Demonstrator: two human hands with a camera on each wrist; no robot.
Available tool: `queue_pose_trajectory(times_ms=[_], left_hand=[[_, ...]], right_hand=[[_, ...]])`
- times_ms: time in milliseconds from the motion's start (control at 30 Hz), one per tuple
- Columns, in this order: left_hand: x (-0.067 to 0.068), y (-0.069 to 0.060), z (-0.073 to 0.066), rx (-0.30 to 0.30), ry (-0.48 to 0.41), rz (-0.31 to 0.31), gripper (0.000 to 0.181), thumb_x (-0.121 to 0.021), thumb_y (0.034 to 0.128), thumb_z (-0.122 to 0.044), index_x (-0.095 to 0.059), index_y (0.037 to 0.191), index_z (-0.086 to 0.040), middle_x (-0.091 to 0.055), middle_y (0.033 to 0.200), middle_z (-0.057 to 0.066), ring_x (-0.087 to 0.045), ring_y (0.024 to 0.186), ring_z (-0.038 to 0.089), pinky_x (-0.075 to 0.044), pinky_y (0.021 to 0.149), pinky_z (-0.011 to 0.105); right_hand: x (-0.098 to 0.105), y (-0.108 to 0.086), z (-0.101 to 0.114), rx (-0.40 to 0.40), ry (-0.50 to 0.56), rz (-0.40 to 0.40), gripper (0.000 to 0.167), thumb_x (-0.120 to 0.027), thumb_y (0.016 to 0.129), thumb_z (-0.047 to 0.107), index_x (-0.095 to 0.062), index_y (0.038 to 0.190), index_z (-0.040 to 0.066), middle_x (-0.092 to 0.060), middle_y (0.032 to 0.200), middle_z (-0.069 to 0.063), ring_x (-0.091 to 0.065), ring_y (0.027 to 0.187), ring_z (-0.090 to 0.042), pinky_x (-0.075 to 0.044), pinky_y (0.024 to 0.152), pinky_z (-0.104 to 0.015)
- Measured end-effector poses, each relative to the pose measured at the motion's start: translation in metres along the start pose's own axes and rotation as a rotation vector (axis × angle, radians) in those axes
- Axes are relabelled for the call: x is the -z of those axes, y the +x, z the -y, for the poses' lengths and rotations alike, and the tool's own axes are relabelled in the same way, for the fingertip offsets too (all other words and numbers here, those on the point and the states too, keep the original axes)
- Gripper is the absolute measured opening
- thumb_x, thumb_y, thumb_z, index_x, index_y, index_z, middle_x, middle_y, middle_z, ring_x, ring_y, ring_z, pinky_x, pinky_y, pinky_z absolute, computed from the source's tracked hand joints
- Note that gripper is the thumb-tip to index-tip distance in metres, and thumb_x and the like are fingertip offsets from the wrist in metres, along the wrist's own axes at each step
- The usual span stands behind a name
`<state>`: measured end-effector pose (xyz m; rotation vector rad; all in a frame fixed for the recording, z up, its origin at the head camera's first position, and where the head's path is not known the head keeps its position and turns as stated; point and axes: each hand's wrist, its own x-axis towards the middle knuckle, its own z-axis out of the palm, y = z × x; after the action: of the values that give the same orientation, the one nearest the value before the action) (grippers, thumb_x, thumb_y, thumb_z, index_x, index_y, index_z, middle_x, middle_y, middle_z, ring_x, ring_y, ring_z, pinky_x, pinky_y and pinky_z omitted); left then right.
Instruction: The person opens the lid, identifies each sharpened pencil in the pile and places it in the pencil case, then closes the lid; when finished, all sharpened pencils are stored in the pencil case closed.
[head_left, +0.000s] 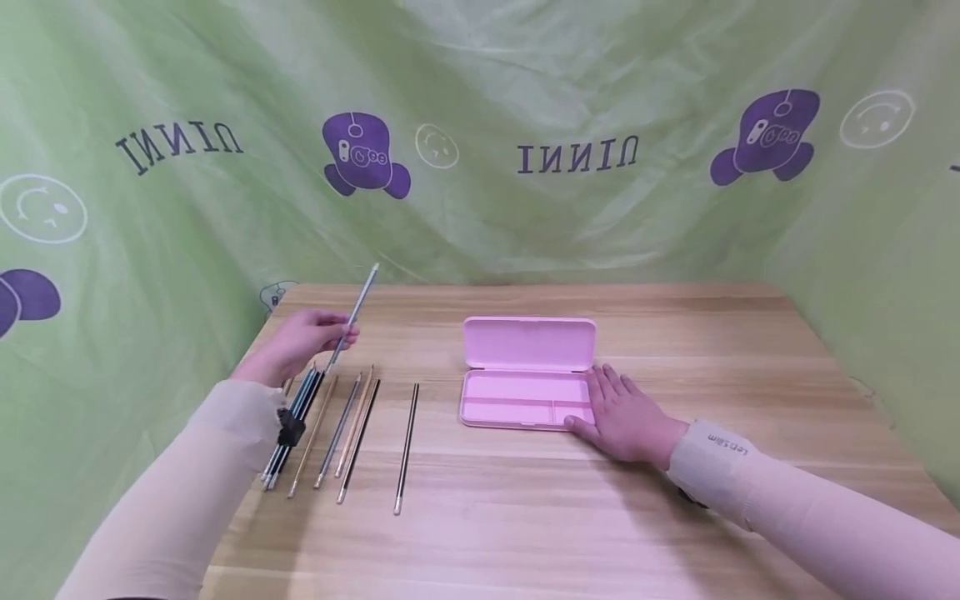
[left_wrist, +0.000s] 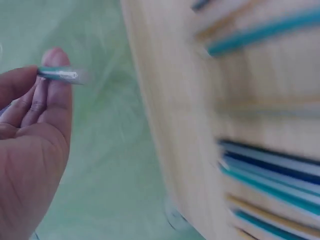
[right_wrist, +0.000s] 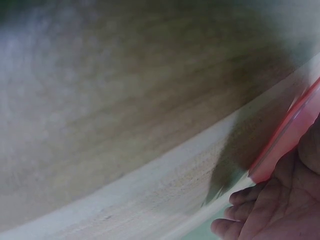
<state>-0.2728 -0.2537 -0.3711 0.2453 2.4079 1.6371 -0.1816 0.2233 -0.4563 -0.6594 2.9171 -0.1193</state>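
Note:
My left hand (head_left: 306, 340) pinches a light blue pencil (head_left: 365, 290) between thumb and fingers, holding it tilted above the table's left part. In the left wrist view, one teal end of this pencil (left_wrist: 60, 74) pokes out past the fingertips. A pink pencil case (head_left: 529, 343) lies with its lid raised, and no pencils show in its compartments. My right hand (head_left: 626, 415) rests against the case's right side, fingers extended and thumb by the front right corner. The right wrist view catches only part of that hand (right_wrist: 280, 207) beside the case's edge (right_wrist: 280, 142).
Several pencils (head_left: 321, 433) lie side by side on the wooden table (head_left: 480, 517), below and beside the left hand. A black pencil (head_left: 407, 450) sits apart, nearer the case. Green printed cloth (head_left: 480, 225) hangs behind and at both sides.

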Motion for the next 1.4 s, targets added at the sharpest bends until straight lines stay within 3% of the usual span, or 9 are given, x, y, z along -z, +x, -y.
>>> queue_pose_trajectory(times_ms=[200, 333, 467, 600, 700, 833, 1000, 1233, 1400], left_hand=[[-0.033, 0.025, -0.019, 0.006, -0.049, 0.066, 0.049, -0.045, 0.1057, 0.007, -0.03, 0.15, 0.02, -0.061, 0.123, 0.027, -0.068, 0.094, 0.01, -0.057, 0.093, 0.028], [-0.051, 0.037, -0.021, 0.005, -0.06, 0.067, 0.042, -0.048, 0.1027, 0.009, -0.037, 0.142, 0.017, -0.059, 0.113, 0.024, -0.069, 0.091, 0.015, -0.06, 0.088, 0.033], [-0.061, 0.043, -0.022, -0.034, -0.09, 0.033, 0.024, -0.048, 0.1021, 0.006, -0.045, 0.125, 0.009, -0.06, 0.099, 0.017, -0.071, 0.088, 0.019, -0.062, 0.081, 0.033], [-0.065, 0.045, -0.026, -0.051, -0.081, 0.001, 0.019, -0.049, 0.1046, 0.002, -0.05, 0.121, 0.011, -0.065, 0.098, 0.012, -0.07, 0.09, 0.017, -0.061, 0.085, 0.035], [-0.07, 0.048, -0.029, -0.045, -0.01, -0.002, 0.027, -0.052, 0.1049, 0.001, -0.052, 0.127, 0.017, -0.068, 0.108, 0.023, -0.07, 0.1, 0.024, -0.059, 0.091, 0.037], [-0.081, 0.051, -0.037, -0.047, 0.073, 0.073, 0.04, -0.05, 0.1059, 0.001, -0.046, 0.142, 0.018, -0.063, 0.126, 0.035, -0.065, 0.118, 0.039, -0.055, 0.1, 0.044], [-0.101, 0.057, -0.045, -0.072, 0.079, 0.204, 0.04, -0.045, 0.1062, 0.004, -0.044, 0.145, 0.015, -0.063, 0.125, 0.035, -0.061, 0.121, 0.045, -0.057, 0.096, 0.042], [-0.132, 0.065, -0.053, -0.173, 0.177, 0.301, 0.034, -0.051, 0.1023, 0.007, -0.054, 0.135, 0.017, -0.067, 0.114, 0.029, -0.066, 0.113, 0.043, -0.058, 0.093, 0.045], [-0.155, 0.071, -0.054, -0.198, 0.239, 0.333, 0.032, -0.054, 0.0988, 0.008, -0.06, 0.129, 0.016, -0.071, 0.111, 0.026, -0.068, 0.109, 0.036, -0.058, 0.093, 0.038]], right_hand=[[-0.003, 0.0, -0.001, 0.008, 0.012, -0.017, 0.09, -0.041, 0.107, 0.055, -0.022, 0.152, -0.021, -0.02, 0.16, -0.04, -0.019, 0.149, -0.054, -0.019, 0.121, -0.064], [-0.004, 0.001, 0.0, 0.01, 0.022, -0.015, 0.089, -0.042, 0.107, 0.054, -0.023, 0.152, -0.021, -0.021, 0.16, -0.04, -0.019, 0.149, -0.054, -0.019, 0.121, -0.064], [-0.005, 0.002, 0.001, 0.011, 0.022, -0.011, 0.089, -0.042, 0.107, 0.054, -0.022, 0.152, -0.021, -0.02, 0.161, -0.039, -0.018, 0.149, -0.054, -0.018, 0.121, -0.063], [-0.004, 0.002, 0.001, 0.006, 0.019, -0.009, 0.089, -0.041, 0.107, 0.055, -0.021, 0.153, -0.019, -0.019, 0.161, -0.038, -0.017, 0.15, -0.053, -0.018, 0.121, -0.063], [-0.003, 0.003, 0.0, 0.001, 0.01, -0.006, 0.09, -0.041, 0.107, 0.055, -0.021, 0.154, -0.019, -0.018, 0.161, -0.038, -0.017, 0.15, -0.053, -0.018, 0.121, -0.063], [-0.003, 0.003, -0.001, -0.004, 0.006, -0.007, 0.089, -0.04, 0.108, 0.055, -0.021, 0.153, -0.02, -0.018, 0.161, -0.038, -0.017, 0.15, -0.052, -0.018, 0.121, -0.063], [-0.003, 0.002, 0.0, -0.007, -0.002, -0.007, 0.089, -0.041, 0.108, 0.054, -0.022, 0.153, -0.02, -0.02, 0.161, -0.039, -0.018, 0.15, -0.052, -0.018, 0.121, -0.063], [-0.004, 0.001, 0.0, -0.01, 0.001, -0.015, 0.088, -0.042, 0.108, 0.052, -0.024, 0.152, -0.021, -0.021, 0.16, -0.039, -0.02, 0.149, -0.052, -0.019, 0.121, -0.062], [-0.004, 0.003, -0.002, -0.014, 0.013, -0.035, 0.089, -0.044, 0.106, 0.055, -0.024, 0.153, -0.019, -0.024, 0.16, -0.038, -0.024, 0.148, -0.052, -0.022, 0.12, -0.064]])
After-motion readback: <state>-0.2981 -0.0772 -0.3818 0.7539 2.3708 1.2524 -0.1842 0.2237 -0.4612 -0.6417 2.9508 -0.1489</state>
